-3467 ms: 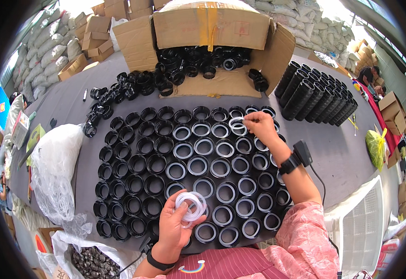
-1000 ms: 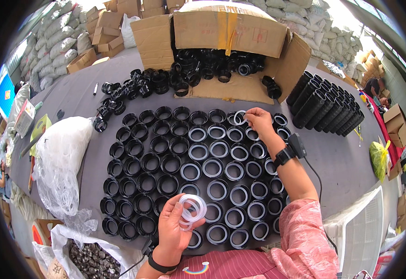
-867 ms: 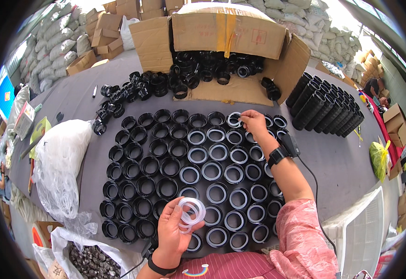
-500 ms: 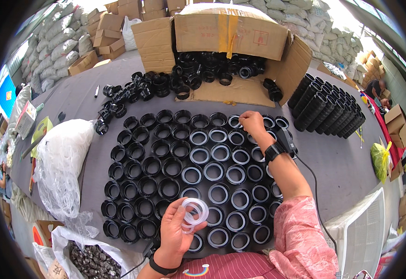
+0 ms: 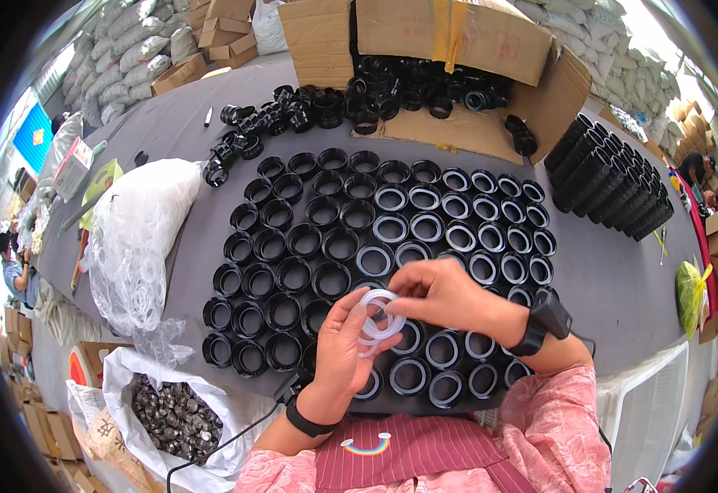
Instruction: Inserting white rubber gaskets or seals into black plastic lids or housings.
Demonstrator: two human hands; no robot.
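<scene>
My left hand (image 5: 342, 341) is closed round a few translucent white plastic rings (image 5: 369, 338), held above the table. The fingers of my right hand (image 5: 441, 294) pinch the upper rim of these rings. Under and around both hands stand rows of short black plastic collars on the grey table. Those on the left, such as this plain black collar (image 5: 292, 274), have no pale ring. Many on the right, like this ringed collar (image 5: 409, 376), carry a pale ring in the top. My hands and forearms hide some collars.
An open cardboard box (image 5: 466, 135) with loose black collars lies at the back, more piled beside it. Stacked black tubes (image 5: 609, 177) stand at right. A clear bag of rings (image 5: 141, 246) lies at left, with a white sack of dark pieces (image 5: 174, 419) below it. A cable runs from each wrist.
My right hand has come back from a collar in the far row to the rings in my left hand. The view has shifted, so the table appears higher and further right.
</scene>
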